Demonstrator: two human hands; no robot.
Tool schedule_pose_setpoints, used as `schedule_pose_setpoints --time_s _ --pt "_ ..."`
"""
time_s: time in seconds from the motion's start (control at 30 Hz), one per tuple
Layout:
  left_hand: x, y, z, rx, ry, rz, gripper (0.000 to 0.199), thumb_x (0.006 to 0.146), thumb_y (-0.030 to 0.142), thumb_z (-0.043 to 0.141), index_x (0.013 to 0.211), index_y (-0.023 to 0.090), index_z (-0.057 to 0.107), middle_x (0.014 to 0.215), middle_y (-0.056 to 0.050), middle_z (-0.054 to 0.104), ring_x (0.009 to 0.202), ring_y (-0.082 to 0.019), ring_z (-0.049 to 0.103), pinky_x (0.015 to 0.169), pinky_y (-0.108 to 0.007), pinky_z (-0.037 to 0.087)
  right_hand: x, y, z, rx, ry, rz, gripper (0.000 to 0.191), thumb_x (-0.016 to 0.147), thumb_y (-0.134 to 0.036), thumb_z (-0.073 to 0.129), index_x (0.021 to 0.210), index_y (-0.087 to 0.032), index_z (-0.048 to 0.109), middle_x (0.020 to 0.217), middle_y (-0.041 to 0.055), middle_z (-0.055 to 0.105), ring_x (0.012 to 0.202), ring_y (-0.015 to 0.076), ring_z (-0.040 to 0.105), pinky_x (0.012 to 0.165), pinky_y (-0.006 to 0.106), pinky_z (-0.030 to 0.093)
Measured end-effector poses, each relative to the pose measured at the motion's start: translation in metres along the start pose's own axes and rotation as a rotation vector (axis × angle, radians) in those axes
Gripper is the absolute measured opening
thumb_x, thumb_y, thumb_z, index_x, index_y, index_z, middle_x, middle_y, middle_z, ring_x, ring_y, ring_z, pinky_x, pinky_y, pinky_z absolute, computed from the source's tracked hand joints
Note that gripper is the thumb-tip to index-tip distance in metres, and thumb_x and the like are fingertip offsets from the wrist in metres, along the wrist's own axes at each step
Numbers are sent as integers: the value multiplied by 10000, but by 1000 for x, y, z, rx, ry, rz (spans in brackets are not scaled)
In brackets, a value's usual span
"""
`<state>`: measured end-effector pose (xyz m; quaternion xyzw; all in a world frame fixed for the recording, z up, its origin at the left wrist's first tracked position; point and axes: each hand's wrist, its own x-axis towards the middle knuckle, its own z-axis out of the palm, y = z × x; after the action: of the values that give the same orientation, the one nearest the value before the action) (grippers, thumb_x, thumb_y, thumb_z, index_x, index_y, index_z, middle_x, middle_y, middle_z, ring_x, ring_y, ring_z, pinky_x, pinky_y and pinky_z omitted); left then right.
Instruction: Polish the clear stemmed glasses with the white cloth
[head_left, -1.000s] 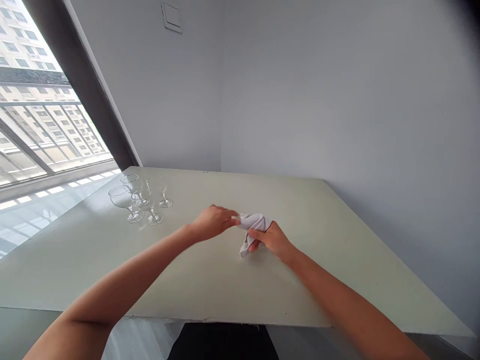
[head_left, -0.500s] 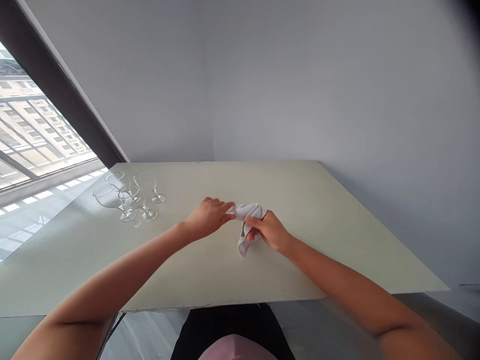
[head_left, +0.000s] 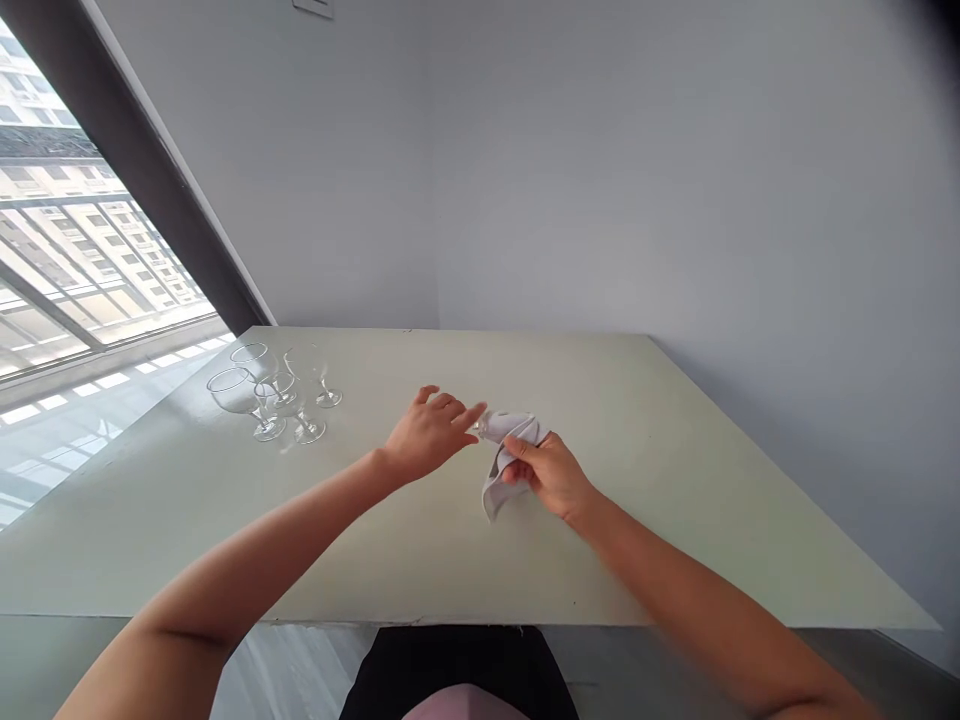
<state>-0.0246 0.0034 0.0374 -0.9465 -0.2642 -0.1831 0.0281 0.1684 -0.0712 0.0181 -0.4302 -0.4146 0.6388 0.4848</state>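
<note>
A white cloth (head_left: 516, 428) is bunched in my right hand (head_left: 556, 472), its thumb on top and its fingers curled beneath. One corner of the cloth hangs down toward the tabletop. From the cloth's left end a small clear glass piece (head_left: 478, 427) sticks out; the cloth hides the rest of it. My left hand (head_left: 431, 432) is at that glass end with fingers spread, its thumb and index finger apart on either side. Whether those fingertips touch the glass, I cannot tell.
Several clear stemmed glasses stand upright in a group at the table's left, one of them a front glass (head_left: 306, 428). The pale table (head_left: 637, 540) reaches back toward a grey wall (head_left: 600, 170). A window (head_left: 82, 220) is at the left.
My left hand's fingers have loosened and spread at the glass end. My right hand still grips the cloth. The view has tilted slightly, so everything appears shifted right.
</note>
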Motion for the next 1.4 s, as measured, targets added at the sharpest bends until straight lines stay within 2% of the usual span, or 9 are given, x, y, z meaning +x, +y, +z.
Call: schedule_pose_setpoints --time_s 0.1,0.2,0.3,0.43,0.6,0.93,1.1,1.2,1.4 --pt "-2 1 8 128 129 55 318 863 331 424 1136 187 498 800 -58 614 814 -185 548 938 -417 269 2 4 8 175 34 19 221 739 -388 613 731 -167 607 435 -51 517 407 71 468 472 217 394" --pt "-3 -6 4 31 74 54 342 838 433 442 1061 194 542 665 -26 576 672 -163 527 824 -350 340 -4 3 10 -68 -115 -50 240 770 -391 571 773 -154 608 520 -7 584 475 111 538 533 261 437" --pt "-3 -11 -8 -207 -104 -3 344 806 509 454 919 214 589 572 7 512 554 -130 468 648 -266 339 -7 2 1 -493 -256 -156 211 793 -362 542 849 -169 607 606 11 612 562 145 579 577 293 455" --pt "-5 -10 -20 -650 -451 -128 394 788 545 446 674 182 548 539 22 438 505 -96 394 519 -225 269 4 -2 -20 -1010 -379 -574 133 781 -275 543 698 -183 591 634 25 607 656 161 557 608 288 430" --pt "-10 -13 -14 -1081 -671 -305 428 787 561 429 798 165 592 597 11 429 541 -97 383 515 -229 300 25 -18 -37 -1317 -417 -904 255 778 -89 400 773 -186 636 775 47 655 760 168 572 586 262 421" --pt "-16 -17 12 -1329 -284 -623 375 808 478 419 861 142 576 613 16 414 558 -90 384 541 -237 312 12 -44 -63 -1297 268 -911 445 803 -122 427 1218 -264 502 1139 9 610 1062 190 545 879 355 434" --pt "-6 -1 20 -831 -286 -608 228 754 329 431 607 160 472 596 6 476 540 -95 411 518 -227 323 0 -34 -13 -1530 -45 -1011 499 802 -412 523 1263 -230 461 1215 61 559 1135 286 466 994 507 261" --pt "-4 12 22 -514 -203 -539 189 700 208 431 518 164 405 529 3 441 502 -98 366 495 -238 264 11 -31 8 -1508 -128 -934 361 862 -350 437 1172 -201 549 1152 76 598 1059 271 504 960 479 292" --pt "-8 20 20 -226 27 -264 203 829 233 369 702 190 521 596 -19 520 545 -137 441 538 -262 260 51 -50 -13 -859 -139 -339 291 818 -396 472 740 -190 662 744 28 640 704 173 548 656 312 417"
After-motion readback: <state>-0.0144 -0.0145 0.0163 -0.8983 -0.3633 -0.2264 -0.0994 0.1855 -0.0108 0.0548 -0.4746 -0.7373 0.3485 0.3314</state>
